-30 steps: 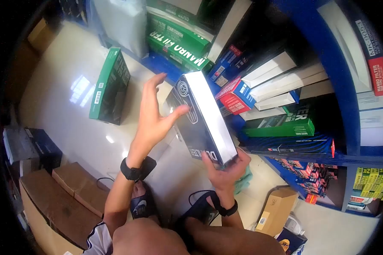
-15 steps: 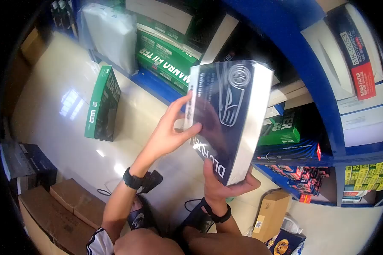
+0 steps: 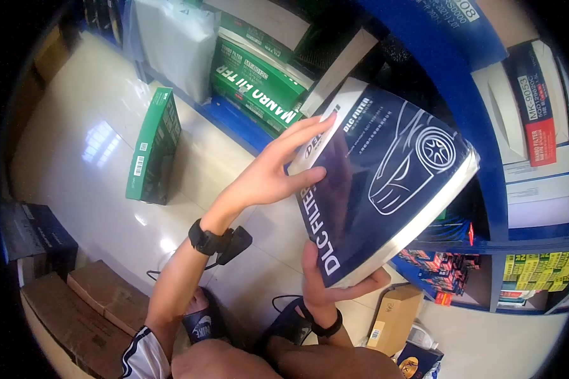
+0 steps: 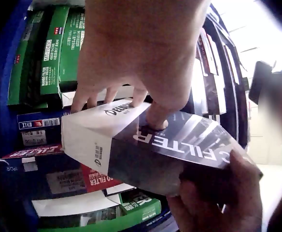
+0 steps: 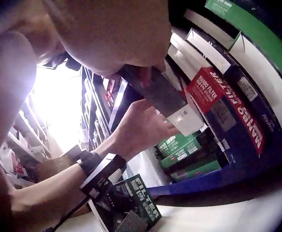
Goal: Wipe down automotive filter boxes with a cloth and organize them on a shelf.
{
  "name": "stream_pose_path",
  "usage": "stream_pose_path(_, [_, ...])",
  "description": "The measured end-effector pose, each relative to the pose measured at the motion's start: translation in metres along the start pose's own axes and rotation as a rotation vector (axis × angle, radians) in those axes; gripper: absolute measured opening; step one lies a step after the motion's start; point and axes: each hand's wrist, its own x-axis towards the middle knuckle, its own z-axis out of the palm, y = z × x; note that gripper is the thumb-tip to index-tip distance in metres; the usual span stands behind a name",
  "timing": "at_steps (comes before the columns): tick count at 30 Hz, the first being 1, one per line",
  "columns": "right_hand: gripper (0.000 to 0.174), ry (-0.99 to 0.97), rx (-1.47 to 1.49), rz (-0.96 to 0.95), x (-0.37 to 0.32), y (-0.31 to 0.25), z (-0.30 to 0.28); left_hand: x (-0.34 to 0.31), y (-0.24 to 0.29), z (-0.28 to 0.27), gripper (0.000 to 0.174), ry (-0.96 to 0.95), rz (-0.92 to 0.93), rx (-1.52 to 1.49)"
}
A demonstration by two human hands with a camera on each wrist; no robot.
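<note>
A dark blue box with a white car drawing and "DLC FILTER" lettering is held tilted between both hands. My left hand touches its left edge, thumb on the printed face and fingers along the white end. Down at the lower corner, my right hand grips the box, thumb on the front and fingers underneath. The left wrist view has the box's white end beneath my left hand, with my right hand at the other end. In the right wrist view the box shows edge-on.
A green box stands on the tiled floor at left. Blue shelves hold green "MANBO FILTER" boxes and other cartons. Brown cartons lie at lower left, another at lower right near a bottle.
The box has turned so its printed face shows broadly, and its top has swung to the right. My left hand has moved from beside the box onto its left edge.
</note>
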Motion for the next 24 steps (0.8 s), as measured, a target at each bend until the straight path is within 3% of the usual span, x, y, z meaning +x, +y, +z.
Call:
stream_pose_path(1, [0.102, -0.033, -0.105, -0.029, 0.0, 0.0, -0.001, 0.005, -0.002, -0.001, 0.083, -0.019, 0.018, 0.001])
stream_pose_path(4, [0.095, -0.036, -0.052, -0.112, 0.012, 0.0, 0.006, 0.009, 0.004, -0.002, 0.077, -0.029, -0.008, 0.001])
stream_pose_path(7, [0.096, -0.067, 0.045, -0.026, 0.022, -0.007, 0.011, 0.012, -0.001, -0.001, 0.07, -0.029, -0.04, 0.006])
stream_pose_path(12, [0.088, -0.13, 0.017, -0.039, 0.036, -0.016, 0.022, 0.009, -0.012, -0.004, 0.069, 0.007, -0.004, 0.072])
stream_pose_path(14, [0.085, -0.132, 0.009, -0.018, 0.03, -0.014, 0.025, 0.004, -0.003, -0.004, 0.068, 0.021, -0.551, -0.057])
stream_pose_path(17, [0.09, -0.196, -0.095, -0.006, 0.02, -0.008, 0.029, 0.0, -0.005, -0.001, 0.066, 0.063, -0.603, -0.162])
stream_pose_path(20, [0.09, -0.289, -0.011, 0.058, 0.009, -0.002, 0.026, -0.002, -0.011, -0.004, 0.064, 0.078, -0.472, -0.202])
stream_pose_path(22, [0.087, -0.186, 0.085, 0.052, 0.011, -0.003, 0.028, -0.003, -0.016, -0.005, 0.066, 0.081, -0.42, -0.243])
stream_pose_path(24, [0.09, -0.229, 0.354, 0.208, 0.02, -0.013, 0.014, -0.004, -0.018, -0.005, 0.068, 0.078, -0.371, -0.284])
